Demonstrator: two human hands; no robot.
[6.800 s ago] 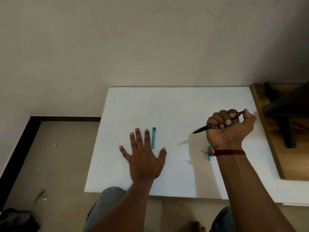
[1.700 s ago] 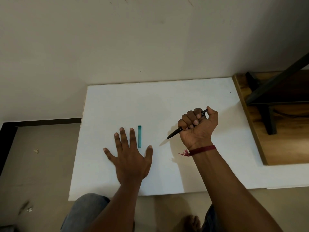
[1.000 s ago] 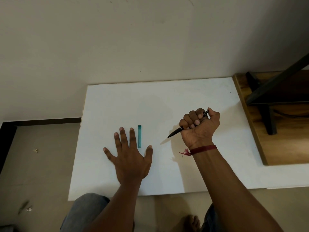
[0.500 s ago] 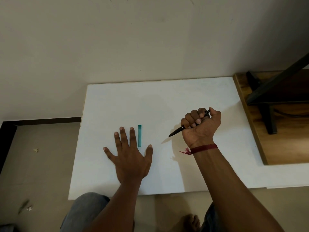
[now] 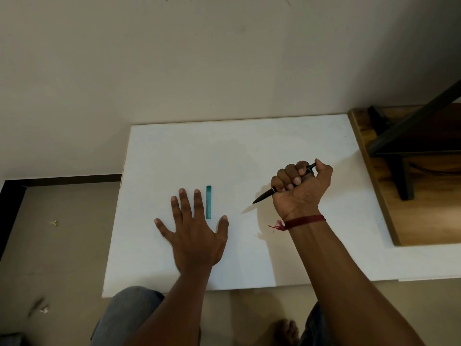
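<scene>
A white board (image 5: 249, 151) lies flat in front of me. My left hand (image 5: 194, 231) rests palm down on it with fingers spread. A small teal stick (image 5: 208, 202) lies on the board where my index finger would lie, between my middle finger and thumb; the index finger itself is not visible. My right hand (image 5: 299, 188) is raised above the board in a fist and grips a black pen (image 5: 264, 195), whose tip points down and to the left. A red thread is tied around that wrist.
A wooden surface (image 5: 429, 216) with a black metal frame (image 5: 404, 176) adjoins the board on the right. A plain wall stands behind. Beige floor with small scraps (image 5: 53, 223) lies to the left. My knees and a bare foot show below the board's near edge.
Since 6.8 s ago the view shifted and my right hand with the pen moved left, nearer my left hand. Over the last second it has only drifted slightly. My left hand has stayed put.
</scene>
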